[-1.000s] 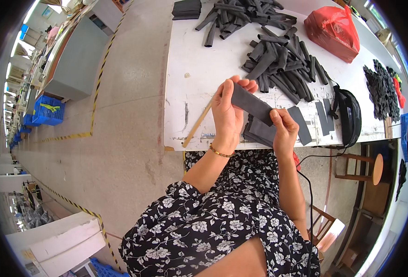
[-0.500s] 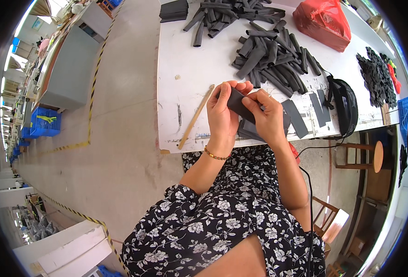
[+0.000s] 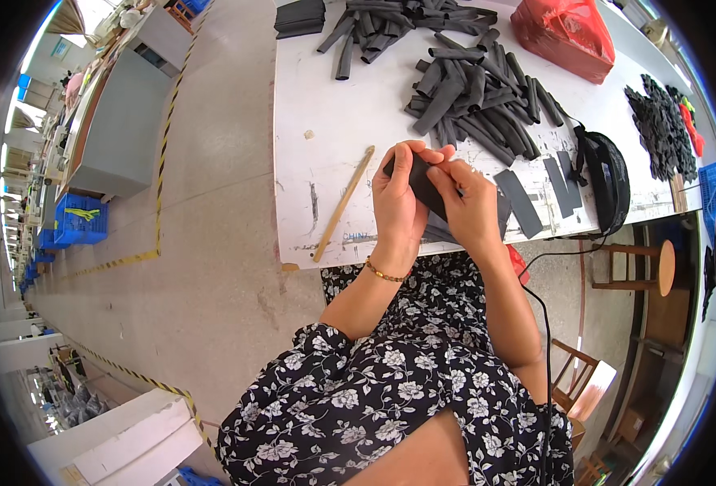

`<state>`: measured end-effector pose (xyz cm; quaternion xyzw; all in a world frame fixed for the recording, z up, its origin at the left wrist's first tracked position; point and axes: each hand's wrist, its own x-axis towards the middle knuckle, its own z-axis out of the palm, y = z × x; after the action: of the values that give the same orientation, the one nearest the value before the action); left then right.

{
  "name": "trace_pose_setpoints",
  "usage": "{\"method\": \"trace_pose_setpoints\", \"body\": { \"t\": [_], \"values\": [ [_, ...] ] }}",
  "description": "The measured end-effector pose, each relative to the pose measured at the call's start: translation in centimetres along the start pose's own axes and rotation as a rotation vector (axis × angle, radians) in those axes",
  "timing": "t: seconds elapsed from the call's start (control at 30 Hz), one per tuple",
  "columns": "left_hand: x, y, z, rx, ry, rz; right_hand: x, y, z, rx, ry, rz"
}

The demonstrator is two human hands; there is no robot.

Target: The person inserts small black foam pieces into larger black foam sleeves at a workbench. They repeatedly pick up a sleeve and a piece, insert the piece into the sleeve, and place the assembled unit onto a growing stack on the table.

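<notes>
In the head view, the left hand point(image 3: 396, 196) and the right hand point(image 3: 470, 209) both pinch the black strip point(image 3: 428, 186) above the table point(image 3: 326, 101), near its front edge, probably so that this thin piece stays steady between them.

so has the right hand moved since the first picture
Yes, the right hand moved left, away from the nearest flat strip on its right.
</notes>
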<state>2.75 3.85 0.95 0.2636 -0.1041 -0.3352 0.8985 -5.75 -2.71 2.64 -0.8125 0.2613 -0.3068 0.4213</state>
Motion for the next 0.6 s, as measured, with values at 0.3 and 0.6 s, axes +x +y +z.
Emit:
{"method": "trace_pose_setpoints", "body": {
  "t": [0.3, 0.6],
  "values": [
    [0.6, -0.1, 0.1, -0.039, -0.121, 0.004, -2.1, 1.4, -1.0, 0.127, -0.051, 0.123],
    [0.0, 0.1, 0.3, -0.061, -0.101, -0.023, -2.1, 1.9, -0.5, 0.156, -0.019, 0.086]
  ]
}}
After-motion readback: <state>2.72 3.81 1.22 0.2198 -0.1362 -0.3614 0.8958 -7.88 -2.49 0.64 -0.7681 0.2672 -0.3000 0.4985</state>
